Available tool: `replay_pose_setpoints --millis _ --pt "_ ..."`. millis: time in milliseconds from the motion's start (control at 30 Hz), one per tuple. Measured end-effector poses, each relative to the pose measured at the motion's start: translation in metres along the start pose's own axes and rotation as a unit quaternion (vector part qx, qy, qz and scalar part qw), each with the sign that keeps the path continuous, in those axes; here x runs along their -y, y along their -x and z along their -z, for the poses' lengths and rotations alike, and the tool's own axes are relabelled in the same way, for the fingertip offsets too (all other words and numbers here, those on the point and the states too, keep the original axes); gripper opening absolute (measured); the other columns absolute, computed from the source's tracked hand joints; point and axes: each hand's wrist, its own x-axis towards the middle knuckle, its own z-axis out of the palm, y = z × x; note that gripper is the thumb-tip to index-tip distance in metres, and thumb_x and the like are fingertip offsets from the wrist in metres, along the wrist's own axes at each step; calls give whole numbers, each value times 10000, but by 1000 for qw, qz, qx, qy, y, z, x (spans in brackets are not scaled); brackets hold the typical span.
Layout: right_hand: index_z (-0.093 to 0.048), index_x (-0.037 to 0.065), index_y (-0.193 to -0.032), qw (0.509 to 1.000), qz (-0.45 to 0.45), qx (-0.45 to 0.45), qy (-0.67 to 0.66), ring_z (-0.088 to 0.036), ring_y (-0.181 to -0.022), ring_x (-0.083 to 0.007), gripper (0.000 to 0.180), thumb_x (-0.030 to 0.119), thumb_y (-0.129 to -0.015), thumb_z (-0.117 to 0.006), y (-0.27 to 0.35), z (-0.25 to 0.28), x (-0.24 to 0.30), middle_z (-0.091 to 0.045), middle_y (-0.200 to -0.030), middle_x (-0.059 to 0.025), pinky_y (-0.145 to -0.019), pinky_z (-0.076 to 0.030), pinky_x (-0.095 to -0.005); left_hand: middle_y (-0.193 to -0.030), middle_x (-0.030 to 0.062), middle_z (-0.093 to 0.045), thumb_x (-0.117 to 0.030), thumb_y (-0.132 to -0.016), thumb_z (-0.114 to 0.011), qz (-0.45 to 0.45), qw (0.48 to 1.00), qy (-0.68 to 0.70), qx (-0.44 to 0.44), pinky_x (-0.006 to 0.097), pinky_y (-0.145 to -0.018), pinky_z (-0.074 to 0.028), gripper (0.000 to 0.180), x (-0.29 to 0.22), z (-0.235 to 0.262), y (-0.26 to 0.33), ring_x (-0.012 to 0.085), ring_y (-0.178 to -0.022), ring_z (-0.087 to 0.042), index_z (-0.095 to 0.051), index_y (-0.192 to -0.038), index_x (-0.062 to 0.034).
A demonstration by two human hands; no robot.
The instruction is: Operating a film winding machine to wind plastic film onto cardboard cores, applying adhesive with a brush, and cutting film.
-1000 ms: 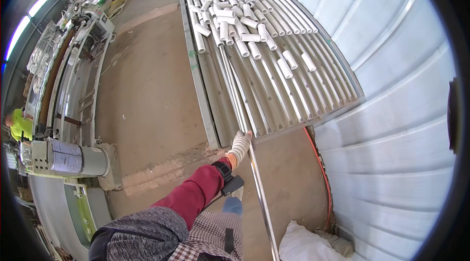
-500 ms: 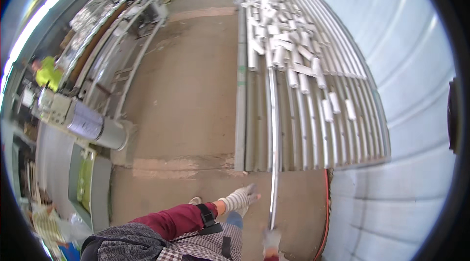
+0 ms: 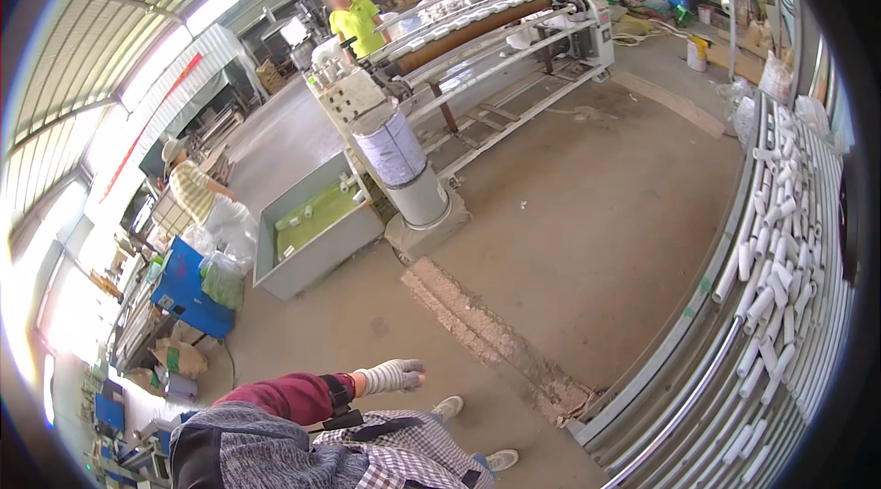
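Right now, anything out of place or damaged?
Two things. On the rack at right, short white tubes lie jumbled at mixed angles, against its straight rows. A rough strip crosses the floor, looking broken up beside the smoother surface.

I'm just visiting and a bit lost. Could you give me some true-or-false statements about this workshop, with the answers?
1. The left grip wears a striped glove. True.
2. The left grip touches the white tubes. False: it is apart from the white tubes, which lie on the rack at the right.
3. A shiny rod runs along the rack. True.
4. The grey trough holds white pieces. True.
5. Nobody else is around. False: a person in a yellow-green top is visible.
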Motion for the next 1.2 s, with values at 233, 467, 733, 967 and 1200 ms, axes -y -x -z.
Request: replay_pose_setpoints --millis 233,467,733,967,1200 --pt "-618 53 -1057 931 350 -74 72 -611 -700 -219 395 383 -844 -656 43 -129 224 -640 -786 -97 -618 -498 -390 -1134 104 -607 -365 -911 -548 -28 994 89 53 356 -979 -387 485 -19 42 -31 218 -1107 -534 -500 -1291 -68" --pt "-644 35 -993 671 725 -97 122 -630 -721 -283 425 432 -838 -646 196 -472 505 -665 -822 -135 -655 -501 -440 -1066 77 -637 -357 -913 -579 -85 973 210 -40 327 -906 -439 464 7 194 -113 178 -998 -584 -513 -1276 -75" --pt "-366 -3 -1374 291 936 -19 195 -399 -1292 -211 521 362 -1006 -316 313 -767 677 -439 -1382 -137 -1077 -318 -386 -1036 15 -622 -282 -928 -594 -255 919 265 -141 259 -861 -454 422 -105 435 -257 106 -965 -564 -513 -1245 -16" --pt "-318 26 -1413 176 948 209 162 -327 -1334 -307 584 418 -981 -334 339 -1007 807 -375 -1431 -147 -1090 -293 -456 -977 -1 -611 -195 -923 -590 -363 857 255 -262 263 -852 -433 311 -216 668 -361 83 -939 -541 -555 -1194 -47" --pt "-303 29 -1419 112 912 388 68 -343 -1315 -346 600 426 -973 -356 360 -1292 883 -375 -1422 -181 -1087 -290 -477 -989 76 -654 -147 -928 -561 -257 756 382 -465 302 -807 -520 285 -149 835 -388 159 -881 -634 -555 -1180 -15"
